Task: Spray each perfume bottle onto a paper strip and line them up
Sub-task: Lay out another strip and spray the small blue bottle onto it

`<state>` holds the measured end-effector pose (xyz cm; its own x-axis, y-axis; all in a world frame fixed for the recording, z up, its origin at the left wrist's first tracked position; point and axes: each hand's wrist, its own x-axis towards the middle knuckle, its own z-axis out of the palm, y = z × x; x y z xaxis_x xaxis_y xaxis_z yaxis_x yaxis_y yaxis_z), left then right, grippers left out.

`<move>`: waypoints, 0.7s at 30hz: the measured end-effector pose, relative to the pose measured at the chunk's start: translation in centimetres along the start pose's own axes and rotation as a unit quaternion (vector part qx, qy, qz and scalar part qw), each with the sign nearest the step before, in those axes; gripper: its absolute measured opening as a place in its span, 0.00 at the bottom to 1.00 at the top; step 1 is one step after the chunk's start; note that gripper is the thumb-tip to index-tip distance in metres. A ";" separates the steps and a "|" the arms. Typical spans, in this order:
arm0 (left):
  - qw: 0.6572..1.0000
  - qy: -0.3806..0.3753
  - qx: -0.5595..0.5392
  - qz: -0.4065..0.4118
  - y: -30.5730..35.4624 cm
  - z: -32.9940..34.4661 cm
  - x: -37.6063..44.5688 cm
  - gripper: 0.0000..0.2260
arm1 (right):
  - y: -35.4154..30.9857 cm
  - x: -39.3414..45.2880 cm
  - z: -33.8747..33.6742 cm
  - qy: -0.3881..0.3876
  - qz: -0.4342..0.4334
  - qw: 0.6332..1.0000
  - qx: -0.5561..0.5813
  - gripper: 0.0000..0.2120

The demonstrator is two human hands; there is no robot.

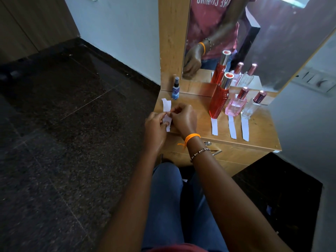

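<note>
Two hands on one piece of white paper [167,113] at the table's front-left corner; looks like a strip is being torn or peeled off it, can't tell which. Left hand [156,128] pinches the lower part, thumb and curled fingers closed on the paper. Right hand [183,119] pinches it from the 3 o'clock side, fingertips [173,110] meeting the left's; orange thread band [191,138] and beaded bracelet [200,152] on that wrist. Both forearms come up from 6 o'clock, wrists bent inward, knuckles up, hands touching.

To do this step well, my read: keep both grips close to the split line, pull slow and parallel to the long edge so the strip comes out even like the others, and keep the paper off the bottle behind it.

Three narrow white paper strips [231,129] already lie on the light wooden table [260,131] at 3 o'clock from the hands, side by side, each running toward the front edge from its bottle: tall red bottle with silver cap [219,99], pink square bottle with rose cap [236,104], clear glass bottle with rose cap [251,108]. Judging by that, three done, one left.

Small blue spray bottle with dark nozzle [175,90] stands at 12 o'clock from the hands, just beyond the paper, no strip in front yet. Mirror [272,42] in wooden frame behind, at the far edge, repeats the bottles.
</note>
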<state>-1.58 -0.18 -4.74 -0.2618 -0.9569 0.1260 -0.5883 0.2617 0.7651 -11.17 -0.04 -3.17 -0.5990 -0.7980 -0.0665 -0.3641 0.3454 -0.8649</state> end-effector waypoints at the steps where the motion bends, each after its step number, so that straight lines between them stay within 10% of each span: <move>1: 1.000 -0.001 0.006 0.000 0.0 0.0 0.0 0.16 | 0.0 0.1 -0.1 -0.001 -0.002 1.000 0.004 0.02; 21: 0.999 0.031 -0.034 0.010 2.4 1.1 -0.3 0.11 | 3.3 -0.1 -4.3 0.064 -0.101 0.982 -0.146 0.13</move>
<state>-3.75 0.85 -3.62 -0.2240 -0.9582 0.1781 -0.5293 0.2731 0.8032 -15.40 3.35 -3.88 -0.5715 -0.8025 0.1716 -0.6629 0.3281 -0.6730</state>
